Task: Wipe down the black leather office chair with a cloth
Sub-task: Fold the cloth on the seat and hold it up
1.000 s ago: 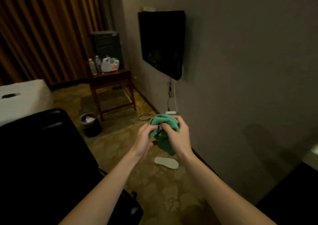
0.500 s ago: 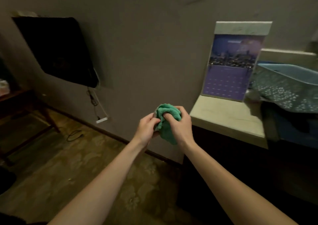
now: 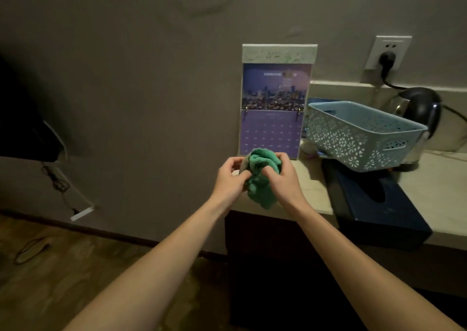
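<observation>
A dim room with a plain grey-brown wall [image 3: 151,65] and a patterned brownish floor [image 3: 63,280]. A pale stone countertop [image 3: 442,191] ran along the wall above a dark cabinet [image 3: 278,267]. One purple wall calendar with a city skyline photo [image 3: 275,103] stood on the countertop, leaning upright against the wall — the landmark for what follows.

Just right of the calendar sat one light blue perforated plastic basket [image 3: 364,138]; whatever it held could not be seen over its rim. The basket rested partly on one flat dark blue box [image 3: 374,204] lying near the countertop's front edge. Behind the basket, further right of the calendar, stood one dark electric kettle [image 3: 419,110], and above it one white wall socket [image 3: 388,52] with a black plug in it. Far left of the calendar, the dark edge of a wall-mounted screen [image 3: 22,128] showed, with cables hanging below it.

Directly in front of the calendar's lower edge, two bare hands held one bunched green terry cloth [image 3: 262,174] in the air — the left hand [image 3: 230,179] pinched its left side, and the right hand [image 3: 283,179] curled its fingers around the right side.
</observation>
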Available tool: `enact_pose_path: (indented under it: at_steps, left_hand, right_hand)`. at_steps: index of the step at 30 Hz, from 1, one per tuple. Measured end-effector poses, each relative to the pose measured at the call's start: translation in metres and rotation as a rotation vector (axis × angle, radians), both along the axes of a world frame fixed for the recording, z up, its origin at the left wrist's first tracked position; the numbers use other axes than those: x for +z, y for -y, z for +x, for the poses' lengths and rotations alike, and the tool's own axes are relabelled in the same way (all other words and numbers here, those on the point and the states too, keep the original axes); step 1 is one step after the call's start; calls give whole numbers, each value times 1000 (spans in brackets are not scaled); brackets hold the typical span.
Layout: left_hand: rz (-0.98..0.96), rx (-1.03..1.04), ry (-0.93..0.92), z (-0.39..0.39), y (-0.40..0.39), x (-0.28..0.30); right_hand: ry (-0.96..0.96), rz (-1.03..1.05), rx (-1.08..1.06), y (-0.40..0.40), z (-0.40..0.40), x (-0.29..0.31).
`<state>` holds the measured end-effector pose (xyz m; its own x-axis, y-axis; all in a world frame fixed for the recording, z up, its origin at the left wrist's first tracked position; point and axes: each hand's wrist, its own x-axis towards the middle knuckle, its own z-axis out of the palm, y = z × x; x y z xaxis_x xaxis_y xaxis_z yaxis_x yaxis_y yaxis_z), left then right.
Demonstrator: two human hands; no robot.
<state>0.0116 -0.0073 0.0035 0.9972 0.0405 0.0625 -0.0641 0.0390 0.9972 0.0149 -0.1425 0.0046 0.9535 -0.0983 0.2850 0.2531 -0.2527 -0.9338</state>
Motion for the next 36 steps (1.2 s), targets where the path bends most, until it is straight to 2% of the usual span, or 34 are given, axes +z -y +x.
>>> enact_pose_path:
  at_steps: [6, 15, 21, 27, 30, 33, 36]
  left_hand:
    - [88, -32, 85, 45, 15, -10]
    - [554, -123, 284, 77, 3, -22]
    - [882, -213, 295, 75, 4, -27]
    - [969, -256, 314, 72, 5, -30]
    - [1038, -296, 326, 73, 6, -33]
    - [1022, -307, 295, 68, 5, -31]
    - [995, -275, 299, 65, 4, -30]
  right_hand:
    - [64, -194, -89, 30, 30, 1]
    - [29, -436, -187, 36, 36, -13]
    - [-135, -734, -132, 39, 33, -32]
    - [-124, -1047, -156, 35, 21, -37]
    - [-193, -1027, -168, 33, 19, -38]
    - [-279, -974, -153, 35, 18, -33]
    - [-258, -888, -157, 37, 14, -28]
